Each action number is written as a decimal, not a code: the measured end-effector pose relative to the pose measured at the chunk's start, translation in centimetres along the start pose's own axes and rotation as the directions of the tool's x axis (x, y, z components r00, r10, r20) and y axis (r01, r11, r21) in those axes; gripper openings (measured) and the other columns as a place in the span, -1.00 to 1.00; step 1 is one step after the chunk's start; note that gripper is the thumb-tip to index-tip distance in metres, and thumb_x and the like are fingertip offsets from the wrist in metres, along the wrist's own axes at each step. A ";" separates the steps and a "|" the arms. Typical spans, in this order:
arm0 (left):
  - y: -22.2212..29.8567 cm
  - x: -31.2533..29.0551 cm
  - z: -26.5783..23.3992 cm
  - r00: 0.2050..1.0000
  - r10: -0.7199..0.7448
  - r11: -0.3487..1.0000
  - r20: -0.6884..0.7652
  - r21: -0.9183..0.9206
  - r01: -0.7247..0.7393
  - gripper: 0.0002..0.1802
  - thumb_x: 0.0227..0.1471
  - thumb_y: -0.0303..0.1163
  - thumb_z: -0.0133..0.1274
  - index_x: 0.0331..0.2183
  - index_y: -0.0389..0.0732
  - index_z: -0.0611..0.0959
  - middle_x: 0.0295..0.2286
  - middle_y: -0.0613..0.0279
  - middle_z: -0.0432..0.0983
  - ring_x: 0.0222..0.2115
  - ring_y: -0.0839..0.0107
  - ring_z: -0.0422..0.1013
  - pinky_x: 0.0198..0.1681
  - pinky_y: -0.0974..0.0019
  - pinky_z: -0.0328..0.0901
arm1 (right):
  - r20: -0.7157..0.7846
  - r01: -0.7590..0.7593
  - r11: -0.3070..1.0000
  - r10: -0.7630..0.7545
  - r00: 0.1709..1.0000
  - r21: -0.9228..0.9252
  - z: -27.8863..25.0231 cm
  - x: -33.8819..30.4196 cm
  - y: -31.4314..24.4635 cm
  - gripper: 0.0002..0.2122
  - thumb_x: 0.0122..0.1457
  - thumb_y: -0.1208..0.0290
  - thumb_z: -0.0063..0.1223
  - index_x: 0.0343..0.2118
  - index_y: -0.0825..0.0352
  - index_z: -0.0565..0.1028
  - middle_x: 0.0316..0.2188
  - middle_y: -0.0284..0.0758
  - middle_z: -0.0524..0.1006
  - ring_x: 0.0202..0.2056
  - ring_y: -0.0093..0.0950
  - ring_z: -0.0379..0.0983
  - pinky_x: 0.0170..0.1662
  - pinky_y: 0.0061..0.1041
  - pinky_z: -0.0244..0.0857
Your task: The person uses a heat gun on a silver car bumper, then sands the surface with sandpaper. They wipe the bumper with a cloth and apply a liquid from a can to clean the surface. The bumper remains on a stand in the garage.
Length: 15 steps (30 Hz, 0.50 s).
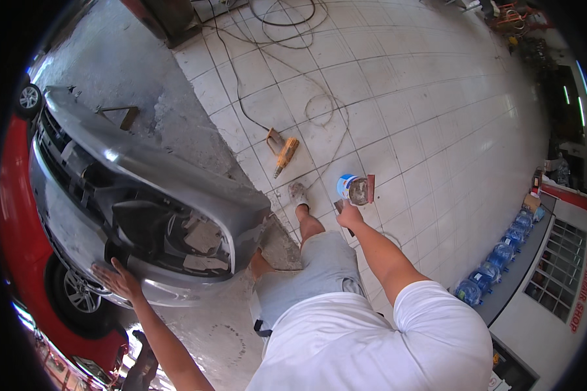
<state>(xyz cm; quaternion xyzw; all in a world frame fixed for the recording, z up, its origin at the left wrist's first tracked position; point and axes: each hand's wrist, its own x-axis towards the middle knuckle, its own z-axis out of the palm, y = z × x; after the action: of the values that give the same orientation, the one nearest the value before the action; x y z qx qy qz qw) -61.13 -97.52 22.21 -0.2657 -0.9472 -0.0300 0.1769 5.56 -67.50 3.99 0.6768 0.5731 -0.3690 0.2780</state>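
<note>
My left hand [119, 280] lies flat with its fingers spread on the grey car bumper [151, 292], just below the empty headlight opening [205, 241]. My right hand [350, 217] is closed around a putty knife [339, 206]; its dark flat blade sticks out past the fingers and a bit of its handle shows below. Just beyond that hand is a blue and white tin can [347, 185], its inside smeared grey-brown. A reddish flat spreader [370, 189] rests at the can's right rim.
A yellow power tool [285, 156] with a cord lies on the tiled floor beyond my foot [297, 193]. Loose cables [319, 107] curl across the tiles. A red car [23, 215] stands at the left. Several blue water jugs [496, 257] line the right side.
</note>
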 end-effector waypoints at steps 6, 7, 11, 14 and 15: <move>-6.6 7.2 4.0 0.965 0.259 0.965 0.045 0.040 -0.261 -0.16 0.40 0.15 -0.41 0.38 -0.35 0.11 0.38 -0.18 -0.04 0.40 -0.04 -0.08 0.45 0.01 -0.16 | 0.129 -0.057 0.998 0.055 0.990 0.014 2.1 12.4 0.2 -0.51 0.13 0.42 0.09 0.16 0.32 0.34 0.00 0.07 0.55 0.08 0.00 0.51 0.11 -0.08 0.41; -12.1 8.6 2.9 0.913 0.403 0.908 0.054 0.096 -0.407 -0.21 0.43 0.08 -0.42 0.38 -0.34 0.11 0.38 -0.19 -0.04 0.40 -0.05 -0.08 0.45 0.01 -0.16 | 0.166 -0.044 0.999 0.045 0.985 -0.007 2.8 14.5 -0.2 -0.52 0.14 0.43 0.09 0.16 0.32 0.34 0.00 0.06 0.56 0.08 -0.01 0.51 0.11 -0.07 0.41; -9.3 14.0 3.2 0.970 0.203 0.978 0.136 -0.075 -0.194 -0.27 0.44 0.03 -0.39 0.37 -0.31 0.14 0.38 -0.12 -0.01 0.39 -0.04 -0.05 0.44 0.00 -0.15 | 0.249 0.024 0.993 0.006 0.968 -0.119 3.4 23.7 -1.3 -0.58 0.18 0.44 0.04 0.13 0.28 0.39 -0.03 0.02 0.58 0.08 -0.03 0.51 0.10 -0.04 0.40; -1.9 16.1 5.0 0.971 0.213 0.973 0.108 0.061 -0.221 -0.26 0.43 0.04 -0.38 0.37 -0.31 0.15 0.38 -0.12 0.00 0.39 -0.04 -0.05 0.44 0.00 -0.14 | 0.185 0.112 0.964 -0.068 0.980 -0.242 5.2 33.2 -2.3 -0.59 0.26 0.45 -0.08 0.19 0.22 0.38 0.00 -0.07 0.59 0.10 -0.08 0.50 0.17 0.03 0.30; -0.6 16.5 5.1 0.971 0.211 0.971 0.110 0.093 -0.222 -0.26 0.43 0.05 -0.38 0.37 -0.31 0.15 0.38 -0.11 0.00 0.39 -0.03 -0.05 0.44 0.00 -0.14 | 0.134 0.157 0.929 -0.119 0.984 -0.334 4.9 35.8 -3.9 -0.65 0.34 0.38 -0.19 0.16 0.19 0.43 -0.02 -0.12 0.61 0.06 -0.14 0.54 0.22 0.06 0.20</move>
<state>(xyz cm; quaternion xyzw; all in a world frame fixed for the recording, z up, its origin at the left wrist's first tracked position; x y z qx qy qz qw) -76.17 -89.15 23.28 -0.3590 -0.9204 0.0525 0.1458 3.35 -50.31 -27.91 0.5544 0.6584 -0.3193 0.3965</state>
